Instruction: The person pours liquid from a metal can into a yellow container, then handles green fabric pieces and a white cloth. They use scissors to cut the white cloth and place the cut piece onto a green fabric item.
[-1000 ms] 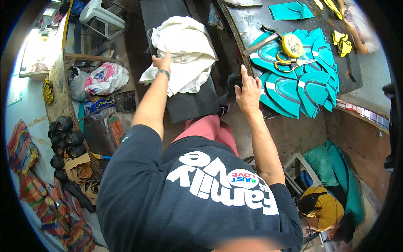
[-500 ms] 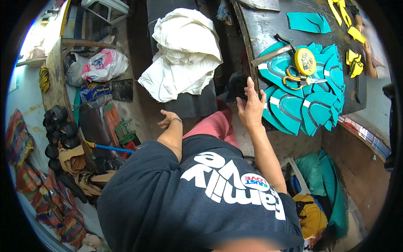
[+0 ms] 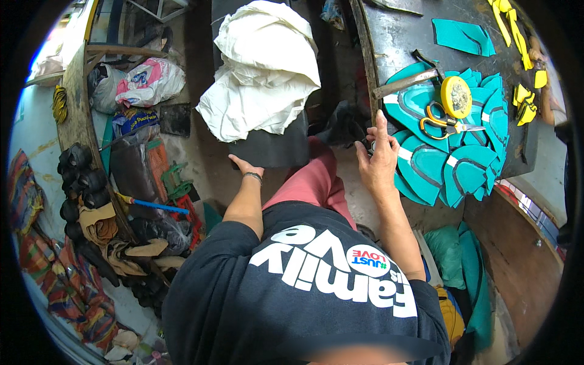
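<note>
My left hand (image 3: 246, 168) is at the near end of a black bench (image 3: 271, 151), its palm against the edge and its fingers spread. On the bench lies a bunched white cloth (image 3: 261, 70). My right hand (image 3: 381, 159) is raised beside the near left corner of the dark worktable (image 3: 401, 36), index finger stretched out, the others loosely bent. Nearest to it are stacked teal cut pieces (image 3: 420, 164) with dark curved bands. On that pile rest a hammer (image 3: 406, 83), a round yellow tin (image 3: 456, 97) and scissors with orange-and-black handles (image 3: 441, 126).
Yellow strips (image 3: 520, 103) lie at the table's far right, near another person's arm (image 3: 545, 100). To the left, a wooden post (image 3: 82, 115) stands beside black rolls (image 3: 79, 176), plastic bags (image 3: 149, 82) and a blue rod (image 3: 161, 205). Teal material (image 3: 444, 249) is stowed below right.
My left hand has come against the bench's near end. My right hand has moved slightly right, still beside the table corner. The view has shifted a little.
</note>
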Motion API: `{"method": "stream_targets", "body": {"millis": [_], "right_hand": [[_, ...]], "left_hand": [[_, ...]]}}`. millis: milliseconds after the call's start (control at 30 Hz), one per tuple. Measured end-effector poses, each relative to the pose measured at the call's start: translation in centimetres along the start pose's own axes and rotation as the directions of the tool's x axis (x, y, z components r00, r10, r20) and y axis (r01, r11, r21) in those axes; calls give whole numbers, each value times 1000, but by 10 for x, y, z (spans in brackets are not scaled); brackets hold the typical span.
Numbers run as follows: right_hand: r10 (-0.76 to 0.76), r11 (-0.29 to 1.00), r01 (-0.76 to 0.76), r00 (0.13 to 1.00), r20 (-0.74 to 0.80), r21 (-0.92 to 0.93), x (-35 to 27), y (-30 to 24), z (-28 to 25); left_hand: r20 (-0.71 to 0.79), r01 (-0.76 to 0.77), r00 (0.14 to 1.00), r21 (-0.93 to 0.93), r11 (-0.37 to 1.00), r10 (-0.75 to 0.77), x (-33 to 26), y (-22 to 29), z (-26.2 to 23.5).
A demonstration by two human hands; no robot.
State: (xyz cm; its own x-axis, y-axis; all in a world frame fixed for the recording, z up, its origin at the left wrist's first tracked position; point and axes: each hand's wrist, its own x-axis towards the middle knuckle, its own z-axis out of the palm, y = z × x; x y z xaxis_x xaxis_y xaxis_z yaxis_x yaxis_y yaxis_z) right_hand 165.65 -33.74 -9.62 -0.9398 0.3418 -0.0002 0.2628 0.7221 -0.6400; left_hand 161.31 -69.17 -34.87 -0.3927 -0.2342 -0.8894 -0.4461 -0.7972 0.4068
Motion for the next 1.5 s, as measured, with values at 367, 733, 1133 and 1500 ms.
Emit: {"method": "stream_targets", "body": {"millis": [367, 733, 1133, 1500], "right_hand": [[88, 992, -90, 996, 29, 87, 5, -3, -4], [154, 827, -169, 985, 74, 535, 41, -61, -40], [394, 562, -8, 882, -260, 827, 242, -81, -91], [420, 578, -105, 889, -185, 809, 475, -116, -64]], "left_hand": [[-511, -132, 792, 392, 910, 335, 32, 87, 0], [302, -238, 951, 573, 785, 67, 15, 50, 283], [713, -699, 648, 418, 581, 267, 50, 278, 649], [814, -253, 449, 512, 821, -369, 55, 303, 868]]}}
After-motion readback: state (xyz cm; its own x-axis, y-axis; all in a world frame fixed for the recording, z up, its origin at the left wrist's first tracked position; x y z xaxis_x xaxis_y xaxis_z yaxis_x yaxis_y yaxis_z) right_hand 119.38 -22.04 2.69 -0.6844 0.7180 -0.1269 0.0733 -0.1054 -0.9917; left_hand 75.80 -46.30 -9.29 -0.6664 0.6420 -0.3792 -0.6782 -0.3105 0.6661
